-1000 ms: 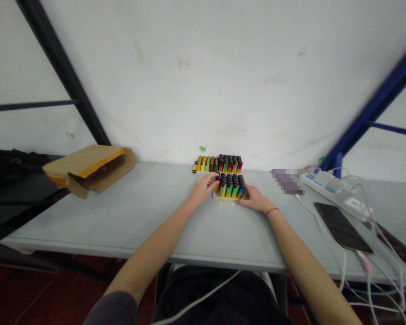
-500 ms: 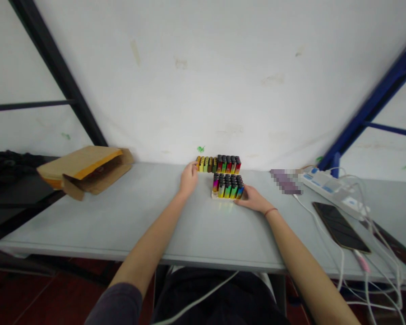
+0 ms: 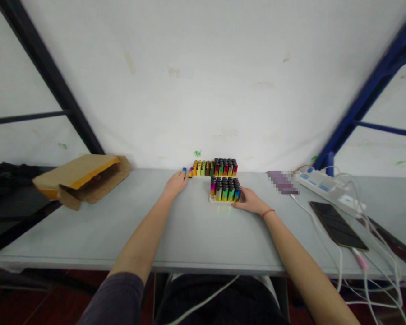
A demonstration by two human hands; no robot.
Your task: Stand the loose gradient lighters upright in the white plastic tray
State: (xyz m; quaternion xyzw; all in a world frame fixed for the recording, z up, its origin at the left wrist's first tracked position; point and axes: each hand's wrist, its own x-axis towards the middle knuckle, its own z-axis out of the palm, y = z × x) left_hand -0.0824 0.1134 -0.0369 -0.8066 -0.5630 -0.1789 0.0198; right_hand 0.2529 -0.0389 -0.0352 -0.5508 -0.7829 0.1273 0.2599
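My left hand (image 3: 175, 184) is at the left end of a back row of disposable lighters (image 3: 214, 168), its fingertips on a blue-topped lighter (image 3: 184, 172). A pink-topped lighter (image 3: 190, 173) stands just to its right. Nearer me, a block of rainbow-coloured lighters with black tops (image 3: 225, 189) stands upright on a pale base (image 3: 216, 201). My right hand (image 3: 252, 201) lies flat on the table with its fingers against the block's right side. The lower parts of the back row are hidden from this angle.
The grey table (image 3: 122, 225) has its front edge near me. A cardboard envelope (image 3: 84, 180) lies at the left, and a pixelated purple object (image 3: 282, 182), a power strip (image 3: 328, 189) and a dark phone (image 3: 338, 225) with white cables lie at the right. A white wall stands behind.
My left hand has moved left, away from the lighter block and past the end of the back row. The blue-topped lighter now stands further left. My right hand stays at the block.
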